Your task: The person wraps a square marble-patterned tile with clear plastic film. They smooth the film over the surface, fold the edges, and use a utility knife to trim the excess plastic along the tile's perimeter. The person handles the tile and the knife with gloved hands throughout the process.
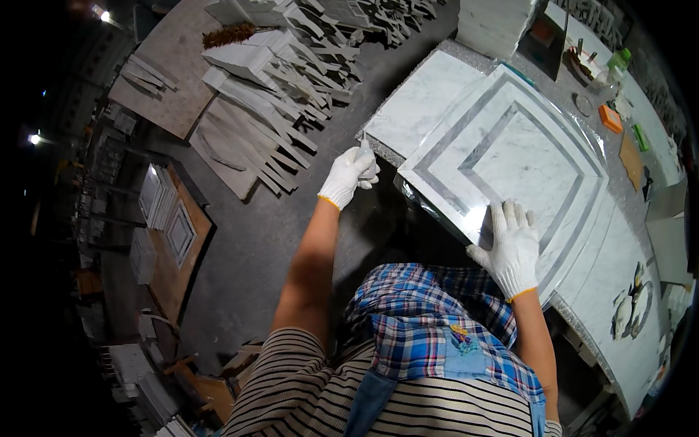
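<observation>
In the head view, my right hand (510,246) lies on the stone panel (531,153), right of centre in the frame, its fingers slightly apart. If I press too strongly near this edge, which seems to reach past the bench (384,151), I think the panel could tip or chip. My left hand (348,176), near the middle, has its fingers closed around a small pale pointed thing (365,148); a loose grip could drop it. The panel looks polished, white with grey veins and two angular grey bands, shining at its lower left
</observation>
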Tool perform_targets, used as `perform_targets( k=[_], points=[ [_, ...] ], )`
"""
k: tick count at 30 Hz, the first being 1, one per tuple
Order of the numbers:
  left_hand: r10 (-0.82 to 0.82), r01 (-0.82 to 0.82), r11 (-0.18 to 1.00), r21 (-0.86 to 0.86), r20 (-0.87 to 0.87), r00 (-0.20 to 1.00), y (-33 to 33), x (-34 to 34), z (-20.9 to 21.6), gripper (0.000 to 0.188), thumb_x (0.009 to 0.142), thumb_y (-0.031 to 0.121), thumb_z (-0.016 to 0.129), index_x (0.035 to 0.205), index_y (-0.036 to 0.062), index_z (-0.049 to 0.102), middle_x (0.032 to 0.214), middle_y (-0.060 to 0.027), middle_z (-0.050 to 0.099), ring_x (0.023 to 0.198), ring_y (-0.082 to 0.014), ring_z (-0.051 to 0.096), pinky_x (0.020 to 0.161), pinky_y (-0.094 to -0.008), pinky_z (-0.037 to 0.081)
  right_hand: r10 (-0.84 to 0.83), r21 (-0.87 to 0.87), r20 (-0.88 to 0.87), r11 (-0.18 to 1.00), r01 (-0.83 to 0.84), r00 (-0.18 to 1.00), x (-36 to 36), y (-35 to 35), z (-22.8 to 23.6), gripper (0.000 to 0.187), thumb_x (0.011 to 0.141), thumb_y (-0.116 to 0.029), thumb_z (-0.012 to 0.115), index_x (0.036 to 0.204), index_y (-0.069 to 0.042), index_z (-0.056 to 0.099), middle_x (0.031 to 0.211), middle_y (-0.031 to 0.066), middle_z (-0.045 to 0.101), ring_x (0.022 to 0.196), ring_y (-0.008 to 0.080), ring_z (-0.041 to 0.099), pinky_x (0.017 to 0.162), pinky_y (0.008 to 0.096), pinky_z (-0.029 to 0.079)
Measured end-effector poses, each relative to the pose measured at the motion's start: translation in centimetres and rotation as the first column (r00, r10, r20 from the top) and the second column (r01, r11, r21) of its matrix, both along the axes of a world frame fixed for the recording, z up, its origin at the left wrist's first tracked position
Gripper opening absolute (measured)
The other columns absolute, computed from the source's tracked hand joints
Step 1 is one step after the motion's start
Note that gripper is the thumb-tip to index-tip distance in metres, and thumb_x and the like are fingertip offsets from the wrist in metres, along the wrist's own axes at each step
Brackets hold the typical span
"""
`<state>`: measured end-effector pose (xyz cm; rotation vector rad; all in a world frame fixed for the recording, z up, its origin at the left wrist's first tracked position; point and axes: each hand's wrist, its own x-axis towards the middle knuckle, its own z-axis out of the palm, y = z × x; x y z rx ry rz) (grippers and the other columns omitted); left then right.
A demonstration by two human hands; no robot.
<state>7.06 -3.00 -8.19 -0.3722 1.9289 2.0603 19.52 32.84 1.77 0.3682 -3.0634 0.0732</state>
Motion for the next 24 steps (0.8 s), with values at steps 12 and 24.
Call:
perform_targets(
  k=[12, 24],
  points=[
    [-0.095, 0.084, 0.985, 0.149, 0.067, 0.993, -2.6, -0.6, 0.5, 0.037, 0.102, 0.041, 0.064, 0.112, 0.005, 0.065, 0.078, -0.0123, 0.068, 0.054, -0.016, 0.06, 0.045, -0.0285, 0.045, -0.006, -0.04, 0.055, 0.999, 0.008, 0.998, -0.1, -0.3, 0.8, 0.086, 0.065, -0.042, 0.089, 0.135, -0.003, 0.057, 0.136, 0.0215, 0.058, 0.131, 0.0378, 0.053, 0.115, 0.0543, 0.036],
    [-0.042, 0.03, 0.987, 0.156, 0.079, 0.996, -2.0, 0.5, 0.2, 0.034, 0.101, 0.038, 0.066, 0.105, 0.0052, 0.064, 0.076, -0.0115, 0.066, 0.053, -0.0156, 0.058, 0.044, -0.0275, 0.043, 0.007, -0.047, 0.038, 0.999, -0.005, 0.999, -0.2, -0.2, 0.9, 0.085, 0.064, -0.043, 0.089, 0.132, -0.003, 0.058, 0.134, 0.021, 0.059, 0.128, 0.0373, 0.054, 0.113, 0.0538, 0.037]
  ],
)
